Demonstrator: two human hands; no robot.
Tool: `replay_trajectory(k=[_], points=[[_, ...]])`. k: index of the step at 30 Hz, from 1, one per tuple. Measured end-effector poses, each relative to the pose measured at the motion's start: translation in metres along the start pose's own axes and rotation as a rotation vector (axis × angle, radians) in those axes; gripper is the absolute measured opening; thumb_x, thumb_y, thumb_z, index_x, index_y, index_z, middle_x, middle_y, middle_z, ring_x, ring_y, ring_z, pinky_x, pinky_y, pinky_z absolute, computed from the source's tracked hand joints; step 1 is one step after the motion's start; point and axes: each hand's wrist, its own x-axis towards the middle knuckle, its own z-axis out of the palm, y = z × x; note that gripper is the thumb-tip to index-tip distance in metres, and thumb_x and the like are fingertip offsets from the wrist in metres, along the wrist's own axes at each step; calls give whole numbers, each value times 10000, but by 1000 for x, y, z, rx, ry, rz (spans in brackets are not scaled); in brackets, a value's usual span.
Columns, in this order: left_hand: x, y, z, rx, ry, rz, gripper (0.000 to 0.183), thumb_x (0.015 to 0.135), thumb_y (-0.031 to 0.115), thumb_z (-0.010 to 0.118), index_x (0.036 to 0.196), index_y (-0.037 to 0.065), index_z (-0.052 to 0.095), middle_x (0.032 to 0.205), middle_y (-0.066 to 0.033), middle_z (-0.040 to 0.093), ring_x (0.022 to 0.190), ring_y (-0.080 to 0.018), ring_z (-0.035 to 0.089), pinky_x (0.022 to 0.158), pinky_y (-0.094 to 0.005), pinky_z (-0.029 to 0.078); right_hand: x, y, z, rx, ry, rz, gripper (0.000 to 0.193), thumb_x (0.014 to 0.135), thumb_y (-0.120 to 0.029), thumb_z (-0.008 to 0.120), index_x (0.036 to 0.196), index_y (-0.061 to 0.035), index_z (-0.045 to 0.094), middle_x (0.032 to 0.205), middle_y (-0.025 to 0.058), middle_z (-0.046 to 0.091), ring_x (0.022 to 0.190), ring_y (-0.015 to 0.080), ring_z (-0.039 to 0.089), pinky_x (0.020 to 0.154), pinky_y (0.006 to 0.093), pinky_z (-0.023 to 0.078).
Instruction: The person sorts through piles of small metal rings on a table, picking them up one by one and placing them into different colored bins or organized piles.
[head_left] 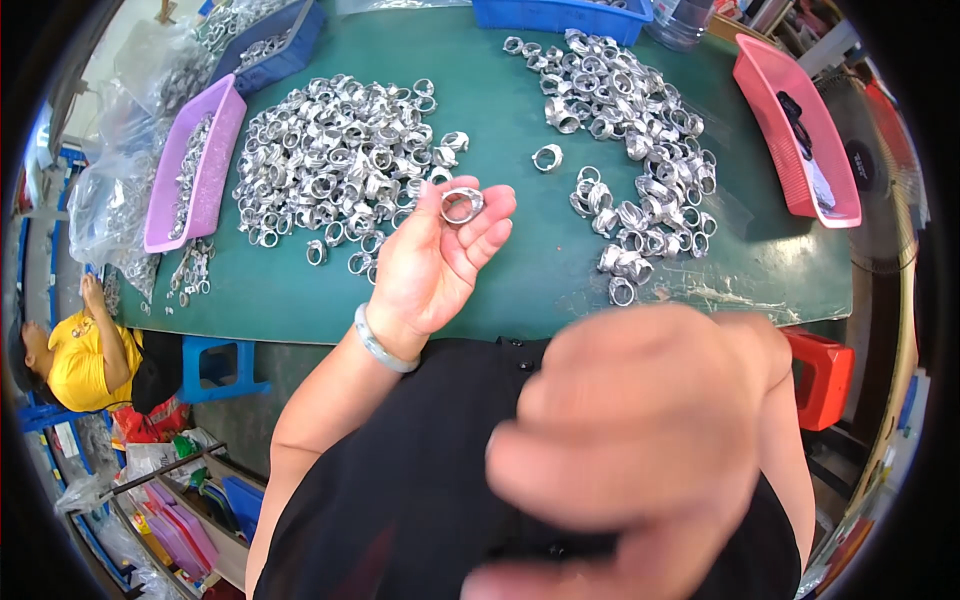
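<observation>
A silver metal ring (461, 206) sits at the fingertips of my left hand (432, 262), pinched between thumb and fingers with the palm turned up. That hand is over the table, at the right edge of a large pile of similar rings (340, 150). My right hand (640, 430) is close to the camera, in front of my dark top. Motion blurs its fingers, so whether they hold anything cannot be made out. A second heap of rings (650, 180) spreads over the right half of the table, and one loose ring (547, 158) lies between the two heaps.
The green table (480, 110) carries a purple basket (215, 150) with small metal parts, blue trays (560, 18) at the back and a pink basket (790, 110) at right. A blue stool (220, 368), a red stool (822, 375) and a person in yellow (85, 365) are nearby.
</observation>
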Motion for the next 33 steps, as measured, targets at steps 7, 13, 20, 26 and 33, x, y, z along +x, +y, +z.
replay_trajectory(k=[7,13,20,26,33], points=[[4,26,-3,145,81,190,384,981,267,315,1119,-57,468,1092,-203,555,1056,-290,550,924,-367,464,17,-12,-17,7,-55,-113,228,694,-42,572,913,-95,607,803,50,594,677,240,551,581,339,435],[16,74,-4,459,187,454,240,931,79,407,1108,-72,466,1074,-169,542,1031,-277,554,949,-354,439,18,-28,-27,-12,-60,-126,199,711,-64,574,903,-99,608,794,44,592,650,225,533,560,327,412],[32,130,-45,2093,316,1004,297,851,35,518,1147,12,534,1146,-135,554,1040,-255,542,904,-338,424,28,-48,-31,-92,-84,-123,166,730,-90,577,893,-104,610,784,36,589,618,208,512,535,314,384],[47,129,-48,2384,159,945,304,757,51,583,1058,11,575,1088,-173,565,1021,-354,500,913,-423,381,20,-63,-52,-218,-53,-74,140,747,-113,579,884,-108,612,775,30,587,591,194,495,514,303,361],[32,134,-52,2418,215,890,362,763,117,614,1112,36,563,1134,-172,535,1046,-358,472,910,-437,374,36,-67,-59,-342,55,-62,114,767,-139,582,873,-113,614,765,23,585,559,177,474,489,289,334]])
